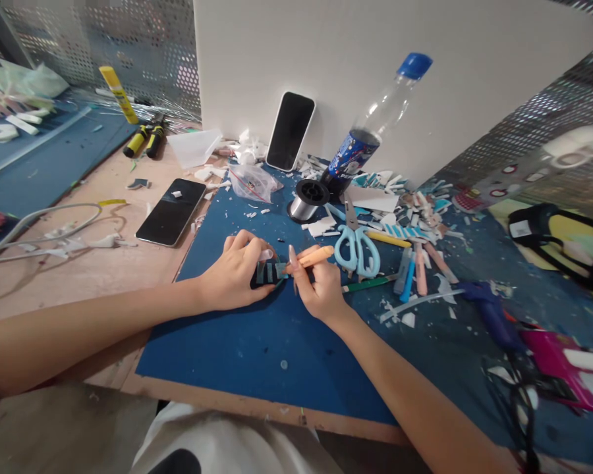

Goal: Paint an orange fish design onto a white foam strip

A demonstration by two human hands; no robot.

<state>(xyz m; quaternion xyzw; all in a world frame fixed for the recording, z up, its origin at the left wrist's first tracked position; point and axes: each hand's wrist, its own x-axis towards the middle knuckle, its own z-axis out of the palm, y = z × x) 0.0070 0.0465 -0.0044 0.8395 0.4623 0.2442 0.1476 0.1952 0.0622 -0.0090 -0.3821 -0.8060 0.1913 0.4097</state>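
In the head view my right hand (317,286) is closed around an orange pen-like tool (319,256), gripped the way one writes. Its tip points left and down at a small dark piece with teal stripes (271,272); whether the two touch I cannot tell. My left hand (241,273) holds that striped piece against the blue mat (257,355), thumb below and fingers curled above, hiding part of it. Light-blue scissors (358,250) lie just right of my right hand, beside a green strip-like tool (370,284).
Behind my hands are a wire spool (307,201), a soda bottle (353,155) and an upright phone (290,131). Another phone (172,212) lies at left. To the right are foam scraps (420,214), a glue gun (489,313) and a magenta tool (563,368). Pliers (145,139) rest back left.
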